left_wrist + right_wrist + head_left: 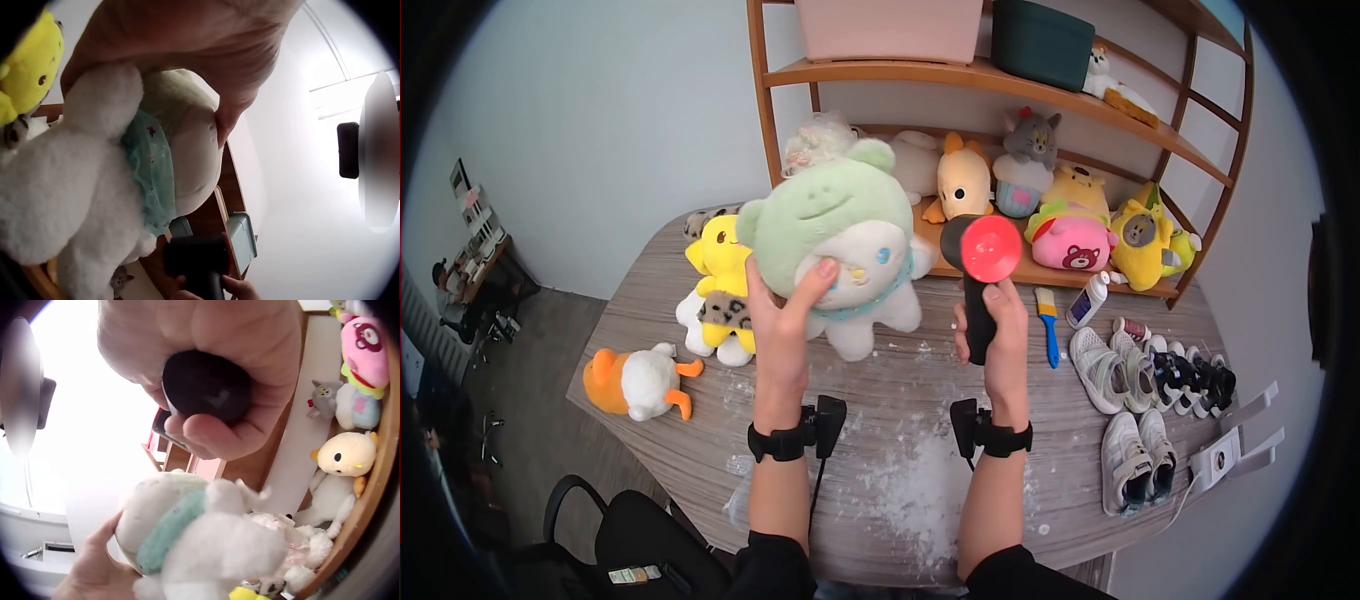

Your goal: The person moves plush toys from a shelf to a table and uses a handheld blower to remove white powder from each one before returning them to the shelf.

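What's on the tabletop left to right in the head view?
Orange and white plush → yellow plush → blue brush → white bottle → row of shoes → white power strip.

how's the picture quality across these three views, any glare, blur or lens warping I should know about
Head view: strong fisheye, dark vignette at the corners, even light, the green-hooded white plush toy sharp. Left wrist view: the wall behind blows out white, the left hand very close and soft. Right wrist view: bright backlight, the right hand round the black dryer handle is blurred.
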### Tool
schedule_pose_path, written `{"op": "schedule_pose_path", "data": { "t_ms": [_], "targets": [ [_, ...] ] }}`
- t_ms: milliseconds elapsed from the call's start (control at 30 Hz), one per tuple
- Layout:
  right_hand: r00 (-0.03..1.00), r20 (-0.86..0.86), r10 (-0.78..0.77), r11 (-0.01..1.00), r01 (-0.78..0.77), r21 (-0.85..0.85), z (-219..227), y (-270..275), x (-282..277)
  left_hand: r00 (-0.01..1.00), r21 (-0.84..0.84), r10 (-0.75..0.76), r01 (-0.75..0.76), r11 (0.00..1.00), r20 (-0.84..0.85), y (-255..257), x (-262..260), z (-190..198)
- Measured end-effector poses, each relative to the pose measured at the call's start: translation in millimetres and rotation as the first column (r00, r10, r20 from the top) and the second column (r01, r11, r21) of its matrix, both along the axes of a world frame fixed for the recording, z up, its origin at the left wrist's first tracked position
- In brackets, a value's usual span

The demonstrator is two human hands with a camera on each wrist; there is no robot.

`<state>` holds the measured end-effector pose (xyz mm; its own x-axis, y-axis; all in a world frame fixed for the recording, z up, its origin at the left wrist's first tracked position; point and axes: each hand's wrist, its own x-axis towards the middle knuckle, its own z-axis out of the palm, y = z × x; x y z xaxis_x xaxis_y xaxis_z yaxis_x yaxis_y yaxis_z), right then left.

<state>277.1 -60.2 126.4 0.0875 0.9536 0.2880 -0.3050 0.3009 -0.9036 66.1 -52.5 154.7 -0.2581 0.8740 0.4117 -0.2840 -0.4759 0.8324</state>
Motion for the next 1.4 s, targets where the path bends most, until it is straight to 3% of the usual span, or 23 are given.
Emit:
{"op": "schedule_pose_path", "data": {
  "t_ms": [167,233,433,633,800,967,1033,1167,1400],
  "targets": [
    [0.953,-0.112,0.282,0.959,-0.279,0.044,13,-14,10,0.986,-0.018,-0.029,0.027,0.999,-0.162,5,12,-7],
    [0.941,-0.087,0.327,0.945,-0.326,0.029,18,-17,5,0.973,0.012,0.0,0.003,1.0,-0.23,7,16,-14],
    [0.927,0.022,0.376,0.927,-0.375,-0.011,18,-22,-4,0.99,-0.021,0.007,-0.01,1.0,-0.143,9,19,-14],
    [0.883,0.074,0.463,0.887,-0.461,-0.036,21,-22,-5,0.962,0.03,0.214,-0.212,0.977,-0.17,13,14,-19],
    [0.859,0.083,0.504,0.863,-0.5,-0.069,23,-28,-7,0.961,0.041,0.269,-0.267,0.963,-0.069,12,19,-15],
    [0.918,0.066,0.39,0.92,-0.387,-0.057,19,-22,7,0.978,0.011,0.204,-0.205,0.979,0.045,8,18,-11],
    [0.963,0.077,0.257,0.966,-0.253,-0.053,21,-20,4,0.983,0.031,0.18,-0.181,0.983,0.017,4,19,-9],
    [0.983,0.018,0.185,0.983,-0.185,-0.011,21,-20,4,0.99,0.1,0.132,-0.127,0.987,-0.039,3,27,-10],
    [0.915,-0.285,0.287,0.958,-0.272,0.093,9,-12,14,0.971,0.046,-0.092,0.105,0.993,-0.22,1,23,-11]
  ]
}}
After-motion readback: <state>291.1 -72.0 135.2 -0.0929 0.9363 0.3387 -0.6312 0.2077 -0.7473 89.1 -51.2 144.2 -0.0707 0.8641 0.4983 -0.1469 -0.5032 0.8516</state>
